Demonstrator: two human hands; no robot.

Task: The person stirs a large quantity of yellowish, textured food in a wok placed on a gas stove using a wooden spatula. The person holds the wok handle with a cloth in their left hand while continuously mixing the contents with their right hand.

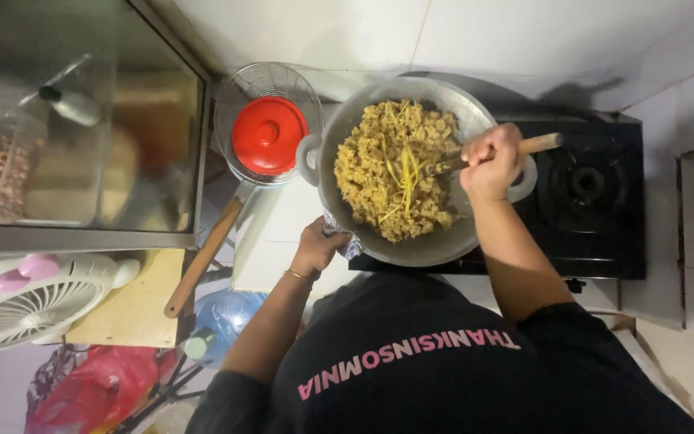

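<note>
Wok (435, 249) steadied by left hand (319, 247), right hand (491, 161) gripping wooden spatula (536, 145)

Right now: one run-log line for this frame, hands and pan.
left hand: grips cloth at wok rim | right hand: holds wooden spatula in the crumbly food | stove: under wok

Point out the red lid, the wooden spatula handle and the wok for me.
red lid (268, 134), head view, on its domed top.
wooden spatula handle (541, 144), head view, on the bare end past the right hand.
wok (435, 245), head view, on its near inner wall.
</note>
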